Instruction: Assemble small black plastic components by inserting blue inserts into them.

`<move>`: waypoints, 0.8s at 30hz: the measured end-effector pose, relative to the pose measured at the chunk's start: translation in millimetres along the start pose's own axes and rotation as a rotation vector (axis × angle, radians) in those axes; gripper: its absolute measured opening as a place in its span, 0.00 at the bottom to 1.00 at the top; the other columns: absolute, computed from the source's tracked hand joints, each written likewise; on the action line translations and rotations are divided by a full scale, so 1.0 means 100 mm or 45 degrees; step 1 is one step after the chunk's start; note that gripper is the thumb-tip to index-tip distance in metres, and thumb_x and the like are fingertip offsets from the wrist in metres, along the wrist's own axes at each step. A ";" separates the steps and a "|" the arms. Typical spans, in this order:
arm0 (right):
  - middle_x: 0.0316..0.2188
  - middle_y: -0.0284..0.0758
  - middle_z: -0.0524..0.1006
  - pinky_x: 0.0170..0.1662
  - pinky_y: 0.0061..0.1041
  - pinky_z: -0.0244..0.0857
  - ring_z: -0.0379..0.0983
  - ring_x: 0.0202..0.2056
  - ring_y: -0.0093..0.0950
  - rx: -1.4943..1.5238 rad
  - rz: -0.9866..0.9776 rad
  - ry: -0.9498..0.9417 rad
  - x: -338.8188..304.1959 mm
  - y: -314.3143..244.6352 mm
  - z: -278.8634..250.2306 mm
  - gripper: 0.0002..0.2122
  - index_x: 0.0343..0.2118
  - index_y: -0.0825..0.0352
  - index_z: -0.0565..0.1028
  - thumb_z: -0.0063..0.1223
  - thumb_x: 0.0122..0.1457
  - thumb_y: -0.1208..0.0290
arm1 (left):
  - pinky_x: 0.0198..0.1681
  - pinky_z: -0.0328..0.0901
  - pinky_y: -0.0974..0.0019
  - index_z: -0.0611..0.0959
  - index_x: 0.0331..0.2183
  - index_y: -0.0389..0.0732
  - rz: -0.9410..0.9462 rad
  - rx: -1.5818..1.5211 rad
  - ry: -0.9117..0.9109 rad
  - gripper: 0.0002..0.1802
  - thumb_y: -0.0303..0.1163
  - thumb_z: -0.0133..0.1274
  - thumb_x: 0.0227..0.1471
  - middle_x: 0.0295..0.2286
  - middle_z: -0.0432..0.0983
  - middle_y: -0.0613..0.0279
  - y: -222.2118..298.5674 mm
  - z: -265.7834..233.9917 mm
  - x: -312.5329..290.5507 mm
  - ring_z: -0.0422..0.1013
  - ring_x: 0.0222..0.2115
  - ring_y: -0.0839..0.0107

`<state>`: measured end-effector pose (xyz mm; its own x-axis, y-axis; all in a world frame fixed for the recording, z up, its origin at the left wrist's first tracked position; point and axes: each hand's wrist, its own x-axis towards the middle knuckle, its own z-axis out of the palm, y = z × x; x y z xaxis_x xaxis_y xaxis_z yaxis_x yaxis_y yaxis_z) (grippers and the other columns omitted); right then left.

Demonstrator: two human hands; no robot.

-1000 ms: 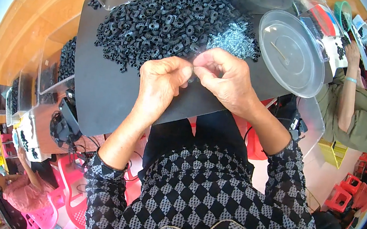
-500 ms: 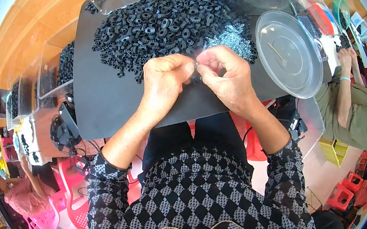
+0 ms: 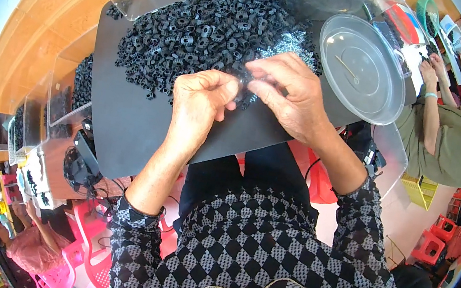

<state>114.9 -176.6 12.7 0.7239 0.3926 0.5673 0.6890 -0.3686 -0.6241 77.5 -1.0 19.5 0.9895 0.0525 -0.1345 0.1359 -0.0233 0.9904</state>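
Note:
In front of me, at the near edge of a big heap of small black plastic parts (image 3: 192,35), my two hands work close together. My left hand (image 3: 201,99) is closed, thumb against bent forefinger, on a small black plastic part (image 3: 243,82) that is blurred and partly covered. Just right of it, my right hand (image 3: 297,91) has thumb and fingers apart, the tips beside that part; I see nothing held there. Behind the right fingers lies a pile of small shiny metal pieces (image 3: 292,42), partly hidden by the hand.
The dark tabletop (image 3: 130,142) carries the heap. A round clear plastic lid (image 3: 361,97) with a thin stick on it lies to the right. Clear bins (image 3: 60,99) of black parts stand at left. Other people sit at both sides; pink chairs (image 3: 84,241) are at lower left.
The right fingers have opened from a pinch and moved slightly up. My left hand has shifted a little left, away from the right one.

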 end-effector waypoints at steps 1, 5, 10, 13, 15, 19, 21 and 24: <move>0.29 0.35 0.75 0.29 0.20 0.63 0.70 0.29 0.25 0.059 0.019 -0.036 0.00 -0.03 0.02 0.08 0.33 0.69 0.77 0.60 0.47 0.80 | 0.14 0.54 0.80 0.82 0.28 0.31 0.026 -0.008 -0.007 0.08 0.27 0.57 0.49 0.18 0.75 0.62 0.01 0.00 -0.01 0.63 0.12 0.82; 0.27 0.33 0.74 0.29 0.18 0.63 0.69 0.27 0.22 0.133 -0.003 -0.058 0.05 -0.08 0.05 0.06 0.31 0.69 0.77 0.59 0.48 0.80 | 0.16 0.56 0.79 0.82 0.29 0.31 0.024 -0.153 -0.047 0.08 0.28 0.58 0.48 0.19 0.76 0.61 0.02 -0.02 -0.07 0.65 0.14 0.80; 0.26 0.30 0.74 0.30 0.16 0.62 0.68 0.27 0.17 0.376 0.305 -0.013 0.01 -0.19 0.06 0.03 0.29 0.70 0.77 0.57 0.50 0.81 | 0.22 0.63 0.77 0.80 0.33 0.30 -0.014 -0.499 0.007 0.09 0.24 0.57 0.48 0.24 0.77 0.57 -0.02 -0.08 -0.13 0.68 0.18 0.76; 0.26 0.30 0.75 0.30 0.16 0.62 0.69 0.28 0.16 0.392 0.323 0.025 0.00 -0.25 0.09 0.03 0.29 0.71 0.77 0.57 0.50 0.81 | 0.23 0.66 0.76 0.80 0.33 0.29 -0.032 -0.628 -0.034 0.09 0.24 0.57 0.49 0.25 0.77 0.55 -0.05 -0.13 -0.17 0.71 0.20 0.74; 0.26 0.30 0.75 0.31 0.15 0.62 0.69 0.27 0.17 0.413 0.327 0.036 -0.01 -0.29 0.12 0.03 0.29 0.71 0.77 0.57 0.50 0.81 | 0.25 0.67 0.74 0.79 0.35 0.29 -0.044 -0.679 -0.086 0.10 0.25 0.55 0.50 0.25 0.77 0.54 -0.07 -0.18 -0.19 0.72 0.21 0.72; 0.25 0.32 0.74 0.29 0.17 0.61 0.68 0.26 0.18 0.348 0.213 0.061 -0.01 -0.34 0.15 0.04 0.29 0.70 0.77 0.58 0.49 0.82 | 0.25 0.68 0.73 0.78 0.35 0.29 -0.030 -0.812 -0.130 0.09 0.24 0.53 0.52 0.26 0.77 0.51 -0.11 -0.20 -0.23 0.72 0.22 0.70; 0.24 0.32 0.74 0.28 0.18 0.61 0.68 0.25 0.20 0.256 0.119 0.061 0.00 -0.34 0.16 0.05 0.29 0.70 0.76 0.58 0.48 0.83 | 0.25 0.68 0.73 0.78 0.35 0.29 -0.024 -0.805 -0.110 0.08 0.24 0.53 0.52 0.26 0.77 0.50 -0.13 -0.20 -0.24 0.72 0.21 0.70; 0.23 0.34 0.74 0.26 0.20 0.61 0.68 0.24 0.23 0.137 -0.029 0.054 0.00 -0.34 0.17 0.06 0.28 0.70 0.76 0.59 0.45 0.84 | 0.24 0.68 0.73 0.78 0.34 0.29 0.008 -0.773 -0.074 0.08 0.24 0.53 0.52 0.26 0.77 0.49 -0.15 -0.18 -0.26 0.72 0.21 0.70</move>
<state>91.5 -149.8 24.9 0.7104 0.3627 0.6031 0.6992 -0.2666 -0.6633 48.7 16.0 8.5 0.9936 -0.0011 -0.1133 0.0951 0.5509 0.8291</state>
